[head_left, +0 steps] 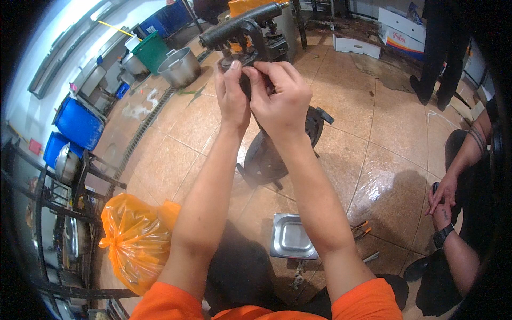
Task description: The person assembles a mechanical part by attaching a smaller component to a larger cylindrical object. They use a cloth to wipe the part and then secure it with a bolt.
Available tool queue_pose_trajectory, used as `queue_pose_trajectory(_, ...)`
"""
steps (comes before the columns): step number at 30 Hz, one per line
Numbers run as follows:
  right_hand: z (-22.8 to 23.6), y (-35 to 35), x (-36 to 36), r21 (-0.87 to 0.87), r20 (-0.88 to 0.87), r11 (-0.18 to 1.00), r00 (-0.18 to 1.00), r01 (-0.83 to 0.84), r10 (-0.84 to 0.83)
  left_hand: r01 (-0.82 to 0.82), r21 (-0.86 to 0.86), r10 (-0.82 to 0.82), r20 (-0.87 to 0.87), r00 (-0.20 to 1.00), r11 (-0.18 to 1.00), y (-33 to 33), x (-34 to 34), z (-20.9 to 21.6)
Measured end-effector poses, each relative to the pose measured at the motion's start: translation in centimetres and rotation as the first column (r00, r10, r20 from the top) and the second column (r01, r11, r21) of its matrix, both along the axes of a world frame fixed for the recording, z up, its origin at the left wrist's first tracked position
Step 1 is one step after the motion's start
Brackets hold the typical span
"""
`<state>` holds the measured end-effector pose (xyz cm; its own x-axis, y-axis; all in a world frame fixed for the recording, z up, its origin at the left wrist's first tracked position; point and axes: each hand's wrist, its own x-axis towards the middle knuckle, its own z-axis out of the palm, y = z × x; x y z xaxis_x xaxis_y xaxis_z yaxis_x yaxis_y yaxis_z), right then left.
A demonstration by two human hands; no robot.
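Note:
Both my arms reach far forward to a dark metal apparatus (240, 32) with a thick horizontal tube on top. My left hand (233, 98) is closed on the near edge of its dark metal part, thumb pointing up. Beside it, my right hand (280, 96) has its fingers curled and pinched against the same part; what sits between the fingertips is hidden. Below my hands a round dark metal base (266, 160) with short legs stands on the tiles. Nearer to me lies a shallow steel tray (292, 237), and right of it a tool with orange handles (365, 229).
An orange plastic bag (136, 240) stands at my left beside a dark metal rack (40, 213). Farther off are a large pot (180, 68), a green bin (150, 53) and a blue barrel (79, 124). At right, a person with clasped hands (444, 200) sits close; another stands behind near white boxes (402, 32).

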<state>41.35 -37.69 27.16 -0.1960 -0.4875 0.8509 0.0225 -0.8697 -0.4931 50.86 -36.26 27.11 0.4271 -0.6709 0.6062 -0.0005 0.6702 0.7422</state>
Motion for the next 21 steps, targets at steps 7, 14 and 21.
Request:
queue_pose_trajectory(7,0.1,-0.3,-0.1,-0.045,0.078,0.999,0.997,-0.018,0.022,0.062,-0.023,-0.064,-0.066,0.996,0.998,-0.1,-0.7,0.2)
queue_pose_trajectory(14,-0.2,0.3,-0.1,-0.023,0.039,0.999,0.999,-0.024,0.025,0.024,-0.047,-0.027,-0.062,0.998,0.999,-0.5,-0.8,0.1)
queue_pose_trajectory(21,0.2,0.9,-0.2,-0.022,-0.049,0.997,0.995,0.081,-0.082,-0.026,-0.028,0.026,-0.002,1.0,0.999,-0.3,-0.3,0.3)
